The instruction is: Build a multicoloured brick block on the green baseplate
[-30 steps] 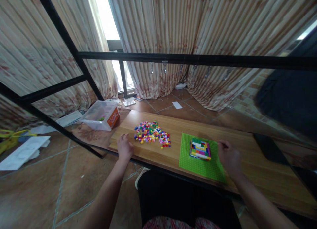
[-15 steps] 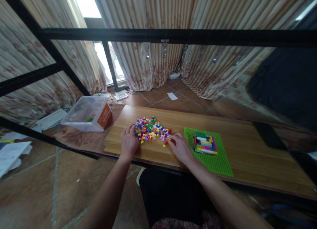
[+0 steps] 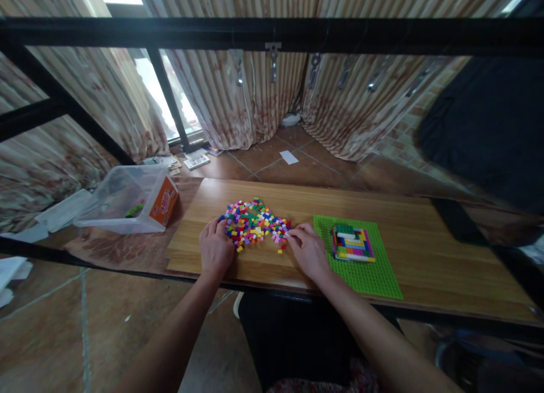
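Note:
A loose pile of small coloured toy bricks (image 3: 255,223) lies on the wooden board. My left hand (image 3: 216,247) rests at the pile's left edge, its fingers stretched forward and touching the outer bricks. At the right edge is my right hand (image 3: 310,250), thumb and forefinger pinched together; what lies between the tips is too small to make out among the bricks around it. To the right of that hand, a green studded baseplate (image 3: 380,274) carries a low block built of multicoloured bricks (image 3: 352,244), with white, yellow and blue pieces on top.
Left of the board stands a clear plastic box (image 3: 114,212) with an orange label and something green inside. A black frame bar (image 3: 255,33) crosses above the board. A dark flat object (image 3: 461,226) lies at the right. Papers and books (image 3: 196,159) are on the tiled floor.
The camera view has shifted a little, so the box and frame sit lower or further left. Both hands stay at the pile's two edges with little visible movement.

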Tool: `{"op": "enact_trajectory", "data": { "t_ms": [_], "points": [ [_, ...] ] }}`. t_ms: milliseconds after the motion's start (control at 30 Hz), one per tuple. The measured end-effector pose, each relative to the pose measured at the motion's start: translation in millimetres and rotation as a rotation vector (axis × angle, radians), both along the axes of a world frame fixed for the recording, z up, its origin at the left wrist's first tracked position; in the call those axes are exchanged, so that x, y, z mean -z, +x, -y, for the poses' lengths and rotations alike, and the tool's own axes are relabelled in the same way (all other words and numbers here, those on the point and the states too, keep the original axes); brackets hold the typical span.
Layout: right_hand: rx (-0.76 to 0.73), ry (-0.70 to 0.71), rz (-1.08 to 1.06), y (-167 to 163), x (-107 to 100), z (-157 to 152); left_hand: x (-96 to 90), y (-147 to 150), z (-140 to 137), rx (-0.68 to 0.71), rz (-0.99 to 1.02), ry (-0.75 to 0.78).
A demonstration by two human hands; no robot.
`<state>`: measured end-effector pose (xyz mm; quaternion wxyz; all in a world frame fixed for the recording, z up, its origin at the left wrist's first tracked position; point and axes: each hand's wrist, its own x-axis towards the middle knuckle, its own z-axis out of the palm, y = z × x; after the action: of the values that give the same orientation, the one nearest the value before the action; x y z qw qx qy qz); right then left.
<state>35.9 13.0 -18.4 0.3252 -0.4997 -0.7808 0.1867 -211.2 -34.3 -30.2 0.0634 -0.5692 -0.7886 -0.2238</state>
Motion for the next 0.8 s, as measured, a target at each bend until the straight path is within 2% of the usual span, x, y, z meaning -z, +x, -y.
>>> {"op": "enact_trajectory", "data": {
  "t_ms": [300,500,800],
  "points": [
    [0.102,0.018,-0.007,10,4,-1,-3.2,0,0,0.012,-0.002,-0.007],
    [0.001,0.027,-0.019,0,7,1,-5.0,1,0,0.015,0.018,-0.009],
    [-0.026,-0.001,0.129,-6,12,-9,-4.4,0,-1,0.012,-0.005,-0.017]
  ]
}}
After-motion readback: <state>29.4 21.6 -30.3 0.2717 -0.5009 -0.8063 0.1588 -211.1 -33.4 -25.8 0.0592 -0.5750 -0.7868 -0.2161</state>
